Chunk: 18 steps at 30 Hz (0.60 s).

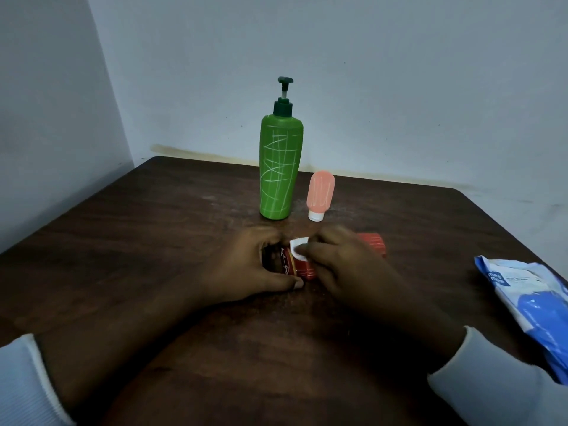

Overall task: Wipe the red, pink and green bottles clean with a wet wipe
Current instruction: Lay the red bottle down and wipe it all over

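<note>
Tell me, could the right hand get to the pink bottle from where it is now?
Probably yes. The right hand is busy pressing a wet wipe on the lying red bottle, but the pink bottle stands just beyond it with bare table between.

A dark brown wooden bench [129, 241] fills the lower part of the view, its grain streaked and its top dulled by pale smudges near the middle. Its far edge stands close to a pale bluish-grey wall [399, 72], which meets a second wall [46, 118] at a corner on the left. A yellowish-brown stain [196, 155] runs along the foot of the far wall, just behind the bench's back edge.
</note>
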Each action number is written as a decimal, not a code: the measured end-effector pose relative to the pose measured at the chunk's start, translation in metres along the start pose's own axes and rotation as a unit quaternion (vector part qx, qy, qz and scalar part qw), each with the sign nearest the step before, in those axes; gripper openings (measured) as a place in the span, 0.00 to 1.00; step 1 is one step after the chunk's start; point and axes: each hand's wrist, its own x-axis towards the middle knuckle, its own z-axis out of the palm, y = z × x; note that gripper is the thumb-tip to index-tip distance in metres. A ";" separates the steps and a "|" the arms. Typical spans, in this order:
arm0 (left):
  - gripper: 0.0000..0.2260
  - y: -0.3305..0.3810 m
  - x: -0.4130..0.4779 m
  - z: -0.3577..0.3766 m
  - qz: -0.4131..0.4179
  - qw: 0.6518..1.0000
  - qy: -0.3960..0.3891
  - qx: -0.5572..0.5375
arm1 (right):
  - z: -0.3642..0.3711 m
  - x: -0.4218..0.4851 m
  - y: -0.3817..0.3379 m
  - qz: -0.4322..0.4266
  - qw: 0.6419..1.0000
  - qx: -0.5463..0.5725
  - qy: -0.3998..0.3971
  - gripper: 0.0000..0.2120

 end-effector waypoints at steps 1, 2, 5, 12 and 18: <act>0.26 0.000 0.000 0.000 -0.002 1.000 0.000 -0.003 | 0.000 0.003 0.005 0.015 1.000 -0.001 0.011 0.15; 0.28 -0.001 0.000 0.000 -0.004 1.000 0.000 -0.004 | -0.003 0.003 0.010 0.043 0.999 -0.006 0.024 0.14; 0.32 -0.001 0.001 0.001 -0.002 1.000 0.007 0.000 | -0.007 -0.012 0.025 0.081 0.996 -0.034 0.035 0.09; 0.30 0.002 -0.001 -0.001 -0.016 1.000 -0.006 -0.017 | -0.002 -0.004 0.014 0.039 0.999 -0.020 0.029 0.13; 0.29 0.005 -0.001 -0.001 -0.009 1.000 -0.010 -0.017 | 0.000 -0.018 0.012 -0.003 1.000 -0.028 0.009 0.12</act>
